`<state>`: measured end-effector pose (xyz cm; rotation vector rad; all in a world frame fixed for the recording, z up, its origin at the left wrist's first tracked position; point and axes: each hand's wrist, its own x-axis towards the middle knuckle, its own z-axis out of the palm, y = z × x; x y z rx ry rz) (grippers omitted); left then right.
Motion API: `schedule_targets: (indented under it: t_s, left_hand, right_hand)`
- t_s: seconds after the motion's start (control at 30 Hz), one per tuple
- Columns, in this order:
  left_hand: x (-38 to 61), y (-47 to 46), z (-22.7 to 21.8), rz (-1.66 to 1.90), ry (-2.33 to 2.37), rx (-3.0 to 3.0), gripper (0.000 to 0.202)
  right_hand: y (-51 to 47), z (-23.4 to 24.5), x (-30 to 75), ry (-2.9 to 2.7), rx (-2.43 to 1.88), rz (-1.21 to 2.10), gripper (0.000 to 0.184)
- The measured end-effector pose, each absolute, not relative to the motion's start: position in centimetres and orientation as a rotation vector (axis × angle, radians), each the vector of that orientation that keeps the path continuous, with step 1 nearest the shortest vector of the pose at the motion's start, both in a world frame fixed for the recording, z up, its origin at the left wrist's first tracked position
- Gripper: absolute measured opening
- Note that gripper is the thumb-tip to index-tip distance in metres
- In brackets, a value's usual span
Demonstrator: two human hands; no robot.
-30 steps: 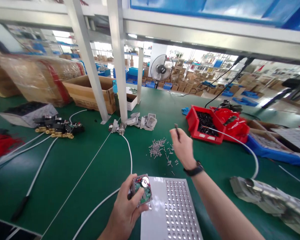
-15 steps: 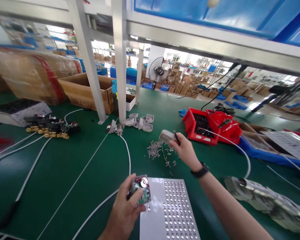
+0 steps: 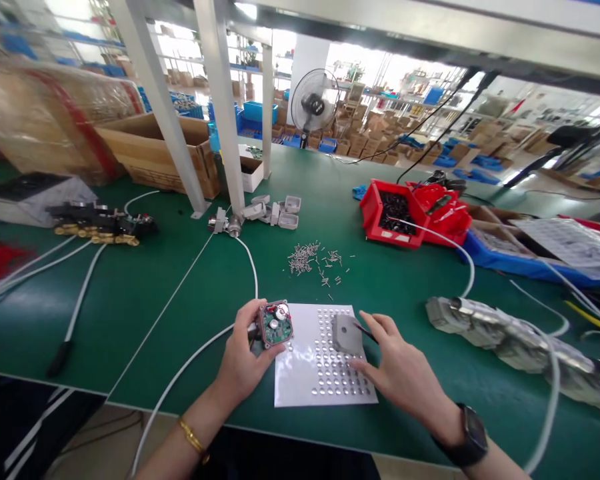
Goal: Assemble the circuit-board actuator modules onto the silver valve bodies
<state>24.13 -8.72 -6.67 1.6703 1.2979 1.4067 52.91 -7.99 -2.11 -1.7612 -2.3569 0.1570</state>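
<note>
Head view, hands at the near edge of the green tabletop (image 3: 145, 300), with the white dimpled sheet (image 3: 310, 380) taken as landmark; the left hand (image 3: 243, 360) sits at the sheet's upper-left corner, its fingers (image 3: 247, 313) closed round a small open housing (image 3: 275, 323) whose red-rimmed circuit board faces the camera; the right hand (image 3: 403, 377) lies over the sheet's right edge, thumb and forefinger pinched on a grey cover (image 3: 347, 333) above the sheet's upper-right part, the other fingers loosely spread toward the sheet; a thin dark tool (image 3: 367, 331) is tucked in the same grip, its long axis running from the cover down and to the right. Cover and housing stand near one another but apart, the cover directly right of the housing across the top of the sheet, both roughly square with no marked long axis; the right hand alone touches the cover and the left hand alone the housing. A scatter of small screws (image 3: 310, 257) lies beyond the sheet's far edge, and a white cable (image 3: 190, 357) passes left of the sheet under the left hand. Hidden or unclear: the housing's back and the left palm; the tool's tip, behind the cover, and so its kind; whether the cover rests on the sheet or is held just above it.
</note>
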Motion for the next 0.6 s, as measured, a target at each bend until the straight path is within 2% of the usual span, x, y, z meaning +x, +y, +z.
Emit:
schedule_targets:
  t_s: [0.07, 0.2, 0.37, 0.43, 0.53, 0.6]
  left_hand:
    - [24.1, -8.9, -6.9, 1.401, 1.310, 1.644, 0.072]
    - [24.0, -9.0, -7.3, 1.410, 1.300, 1.638, 0.078]
    - [24.1, -8.9, -7.2, 1.450, 1.260, 1.582, 0.080]
    - [24.1, -8.9, -7.3, 1.459, 1.238, 1.558, 0.084]
    - [23.9, -8.8, -7.7, 1.451, 1.268, 1.551, 0.087]
    - [23.6, -8.7, -7.8, 1.455, 1.307, 1.611, 0.084]
  right_hand:
    - [-7.5, -1.9, 51.9, -2.356, -1.802, 0.225, 0.067]
    - [-6.5, -1.4, 50.6, -2.188, -1.700, 0.488, 0.057]
    - [-5.1, -0.6, 46.5, -1.686, -1.046, 1.298, 0.068]
    - [-4.3, -0.7, 43.9, -1.518, -0.842, 1.512, 0.067]
    - [-3.4, -0.5, 41.0, -1.531, -0.722, 1.601, 0.068]
    - [-3.4, -0.2, 40.3, -1.691, -0.734, 1.522, 0.069]
